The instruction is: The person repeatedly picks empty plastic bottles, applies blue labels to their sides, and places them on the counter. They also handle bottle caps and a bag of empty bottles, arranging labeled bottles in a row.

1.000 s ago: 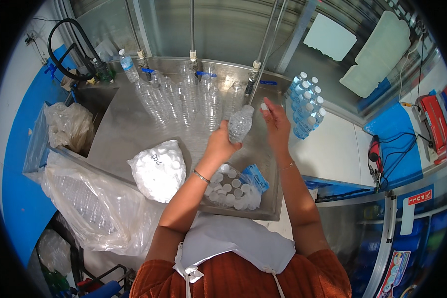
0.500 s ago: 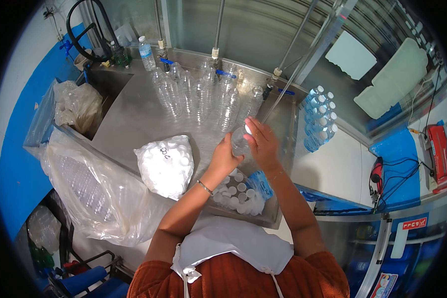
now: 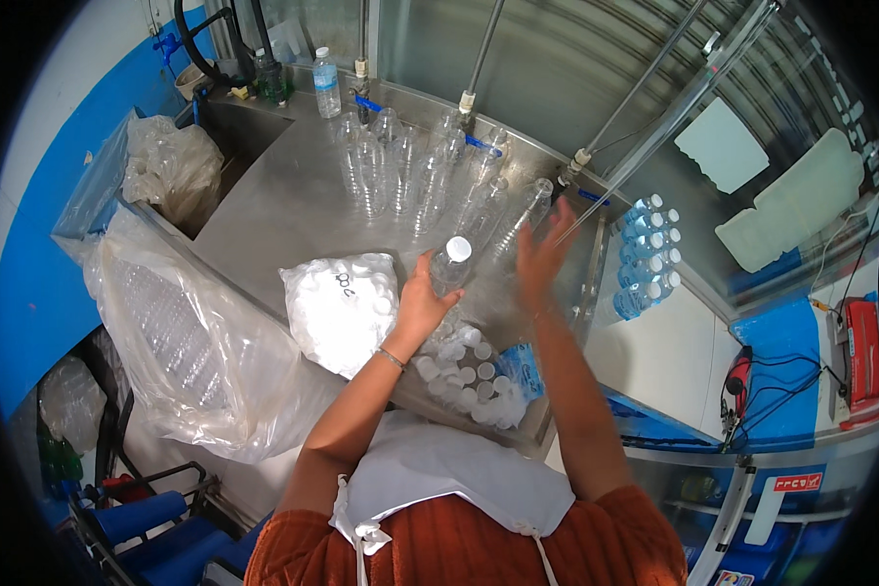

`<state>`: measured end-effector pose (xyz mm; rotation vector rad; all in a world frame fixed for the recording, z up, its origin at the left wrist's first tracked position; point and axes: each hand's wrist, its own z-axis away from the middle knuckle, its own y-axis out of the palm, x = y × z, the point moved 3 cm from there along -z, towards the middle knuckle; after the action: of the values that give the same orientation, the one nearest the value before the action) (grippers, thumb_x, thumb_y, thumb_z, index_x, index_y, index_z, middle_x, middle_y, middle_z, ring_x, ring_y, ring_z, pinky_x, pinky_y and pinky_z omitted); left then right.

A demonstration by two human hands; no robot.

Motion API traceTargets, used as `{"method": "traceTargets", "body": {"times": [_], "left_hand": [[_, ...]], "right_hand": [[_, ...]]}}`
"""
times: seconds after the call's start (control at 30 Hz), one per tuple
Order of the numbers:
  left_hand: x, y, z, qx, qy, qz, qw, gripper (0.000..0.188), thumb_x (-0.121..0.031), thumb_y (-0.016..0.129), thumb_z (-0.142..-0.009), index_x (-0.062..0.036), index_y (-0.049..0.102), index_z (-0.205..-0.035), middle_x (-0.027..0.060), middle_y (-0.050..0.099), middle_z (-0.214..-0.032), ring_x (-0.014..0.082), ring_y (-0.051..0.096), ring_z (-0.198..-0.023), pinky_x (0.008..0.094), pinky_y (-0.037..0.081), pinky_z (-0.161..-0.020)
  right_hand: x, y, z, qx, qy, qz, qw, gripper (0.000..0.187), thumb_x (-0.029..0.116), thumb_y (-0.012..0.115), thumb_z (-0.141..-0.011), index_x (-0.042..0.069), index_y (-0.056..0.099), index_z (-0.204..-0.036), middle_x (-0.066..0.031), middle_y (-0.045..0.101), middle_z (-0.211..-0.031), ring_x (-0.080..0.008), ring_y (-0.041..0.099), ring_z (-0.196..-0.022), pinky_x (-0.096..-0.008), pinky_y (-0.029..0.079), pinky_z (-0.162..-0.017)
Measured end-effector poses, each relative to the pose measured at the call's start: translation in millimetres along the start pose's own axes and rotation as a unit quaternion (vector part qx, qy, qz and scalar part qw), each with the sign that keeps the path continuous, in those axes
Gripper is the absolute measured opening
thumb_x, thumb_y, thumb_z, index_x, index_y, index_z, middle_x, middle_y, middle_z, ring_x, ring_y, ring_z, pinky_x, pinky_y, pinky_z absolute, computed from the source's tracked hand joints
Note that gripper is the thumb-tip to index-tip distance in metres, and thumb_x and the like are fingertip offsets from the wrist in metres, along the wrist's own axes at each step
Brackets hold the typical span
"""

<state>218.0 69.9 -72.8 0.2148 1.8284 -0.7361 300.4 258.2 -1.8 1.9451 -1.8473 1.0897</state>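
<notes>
My left hand [image 3: 421, 308] is closed round a clear plastic bottle [image 3: 446, 277] with a white cap [image 3: 458, 249] on its top. To its right my right hand [image 3: 543, 264] is raised, blurred by motion, with its fingers apart and nothing seen in them. Just beyond it stand several clear uncapped bottles [image 3: 428, 192] grouped on the steel counter [image 3: 264, 215]. Below my hands lies a pile of loose white caps [image 3: 467, 374] beside a piece of blue printed film [image 3: 521, 371]. A clear bag packed with white caps [image 3: 342, 313] sits left of my left forearm.
Filled bottles with white caps [image 3: 645, 259] stand in rows at the right. One labelled bottle [image 3: 326, 83] is at the back. A sink [image 3: 249, 161] with crumpled plastic is at the left, by a large bag of clear bottles [image 3: 186, 342]. Pipes with blue-handled valves [image 3: 483, 146] line the back.
My right hand has left the cap of the held bottle and moved right and away. My left hand has shifted slightly left with the bottle, whose capped top now shows. The view has also shifted.
</notes>
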Motion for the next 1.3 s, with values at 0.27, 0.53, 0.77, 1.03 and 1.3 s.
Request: {"method": "traceTargets", "body": {"times": [0.27, 0.53, 0.77, 1.03, 1.3], "left_hand": [[-53, -40, 2, -0.039, 0.146, 0.023, 0.988, 0.082, -0.014, 0.077, -0.077, -0.0031, 0.034, -0.146, 0.0271, 0.051, -0.136, 0.0403, 0.046, -0.131, 0.0435, 0.041, -0.107], [-88, -55, -21, 0.05, 0.176, 0.011, 0.983, 0.041, -0.008, 0.068, -0.088, -0.0102, 0.063, -0.129, 0.0138, 0.062, -0.131, 0.033, 0.059, -0.119, 0.0377, 0.048, -0.1], [-86, -54, -14, -0.01, 0.225, -0.016, 0.974, 0.038, -0.016, 0.075, -0.083, -0.01, 0.068, -0.12, 0.0146, 0.067, -0.12, 0.0315, 0.067, -0.102, 0.0372, 0.056, -0.085], [-71, -48, -14, -0.085, 0.288, -0.061, 0.952, 0.037, -0.022, 0.077, -0.079, -0.0114, 0.071, -0.114, 0.011, 0.069, -0.115, 0.027, 0.07, -0.088, 0.036, 0.057, -0.075], [-59, -38, -7, -0.063, 0.272, -0.064, 0.958, 0.065, -0.016, 0.078, -0.079, -0.012, 0.052, -0.139, 0.0179, 0.052, -0.139, 0.0347, 0.059, -0.117, 0.0394, 0.052, -0.093]], "right_hand": [[-57, -14, -32, 0.258, 0.051, 0.008, 0.965, 0.065, 0.023, 0.085, -0.073, 0.008, 0.056, -0.129, -0.0107, 0.064, -0.115, -0.0227, 0.063, -0.091, -0.0346, 0.052, -0.078], [12, -67, 14, 0.304, 0.083, 0.018, 0.949, 0.061, 0.023, 0.085, -0.073, 0.009, 0.057, -0.126, -0.009, 0.067, -0.11, -0.02, 0.064, -0.087, -0.0313, 0.051, -0.074], [27, -76, -8, 0.302, 0.067, 0.003, 0.951, 0.059, 0.019, 0.085, -0.075, 0.008, 0.057, -0.126, -0.0052, 0.068, -0.103, -0.0137, 0.062, -0.081, -0.0277, 0.05, -0.071], [29, -73, -8, 0.33, 0.143, -0.044, 0.932, 0.059, 0.017, 0.085, -0.075, 0.009, 0.058, -0.126, -0.002, 0.066, -0.101, -0.0079, 0.058, -0.08, -0.0245, 0.049, -0.07], [17, -77, -5, 0.352, 0.204, -0.107, 0.907, 0.053, 0.02, 0.079, -0.083, 0.009, 0.057, -0.129, -0.0042, 0.069, -0.106, -0.0141, 0.066, -0.085, -0.0283, 0.053, -0.072]]}}
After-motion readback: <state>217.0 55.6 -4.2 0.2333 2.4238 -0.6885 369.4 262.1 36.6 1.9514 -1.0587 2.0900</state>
